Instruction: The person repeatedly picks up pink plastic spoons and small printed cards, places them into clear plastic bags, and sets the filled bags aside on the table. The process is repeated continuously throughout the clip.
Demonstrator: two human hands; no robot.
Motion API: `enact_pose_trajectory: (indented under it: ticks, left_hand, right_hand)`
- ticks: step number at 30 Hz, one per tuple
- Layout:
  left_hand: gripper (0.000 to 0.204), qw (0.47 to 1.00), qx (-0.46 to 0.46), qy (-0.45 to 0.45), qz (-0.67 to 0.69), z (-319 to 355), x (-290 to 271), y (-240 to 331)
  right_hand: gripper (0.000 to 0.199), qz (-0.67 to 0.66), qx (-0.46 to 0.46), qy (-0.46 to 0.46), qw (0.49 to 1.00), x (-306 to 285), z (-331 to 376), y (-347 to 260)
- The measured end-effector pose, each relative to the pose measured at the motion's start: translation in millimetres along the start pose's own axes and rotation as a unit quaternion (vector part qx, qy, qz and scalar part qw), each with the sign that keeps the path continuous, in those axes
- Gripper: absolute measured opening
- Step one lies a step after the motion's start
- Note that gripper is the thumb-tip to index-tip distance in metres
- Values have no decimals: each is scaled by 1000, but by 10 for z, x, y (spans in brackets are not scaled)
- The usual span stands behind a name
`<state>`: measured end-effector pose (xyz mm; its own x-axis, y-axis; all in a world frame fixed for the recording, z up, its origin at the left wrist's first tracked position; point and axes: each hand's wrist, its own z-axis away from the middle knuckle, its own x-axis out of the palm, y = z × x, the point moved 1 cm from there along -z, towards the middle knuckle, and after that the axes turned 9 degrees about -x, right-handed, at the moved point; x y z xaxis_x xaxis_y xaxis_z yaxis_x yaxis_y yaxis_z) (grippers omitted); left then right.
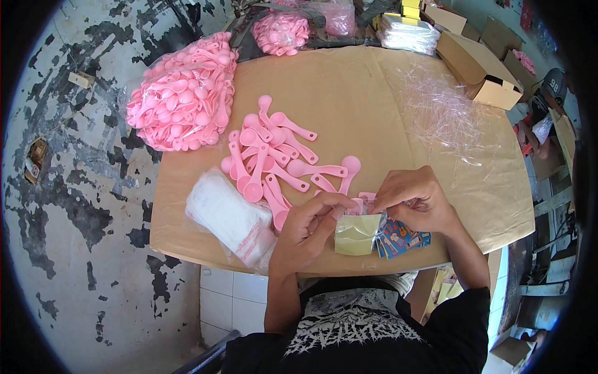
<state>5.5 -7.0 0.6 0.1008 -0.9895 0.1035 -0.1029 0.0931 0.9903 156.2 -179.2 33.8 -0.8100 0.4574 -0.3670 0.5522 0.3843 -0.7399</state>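
At the near edge of the table, both hands pinch the top of a small clear plastic bag (357,235) with a pale yellow card in it. My left hand (311,232) has thumb and forefinger closed on its upper left part. On the other side, my right hand (416,198) grips the upper right, fingers curled. Something pink shows between the hands, partly hidden by fingers and plastic. Under my right hand lie several blue printed cards (406,242). Loose pink measuring spoons (274,149) are heaped just beyond my left hand. Beside it rests a stack of clear bags (225,209).
A big plastic sack of pink spoons (187,93) sits at the far left, with a smaller sack (280,34) behind. Thin clear plastic strips (445,112) are tangled at the far right, near an open cardboard box (476,62). Wrapped packs (408,34) stand at the back.
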Motion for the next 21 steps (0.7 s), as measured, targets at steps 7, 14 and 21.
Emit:
enact_pose_trajectory:
  ticks: [7, 14, 21]
  left_hand:
    - [32, 997, 44, -16, -67, 1, -34, 18]
    - [29, 991, 58, -2, -124, -4, -73, 32]
    - [27, 986, 69, 9, -154, -62, 16, 61]
  right_hand:
    - [31, 95, -105, -35, 989, -25, -2, -2]
    - [31, 91, -120, -69, 986, -98, -4, 0]
    - [28, 82, -115, -68, 988, -110, 0, 37]
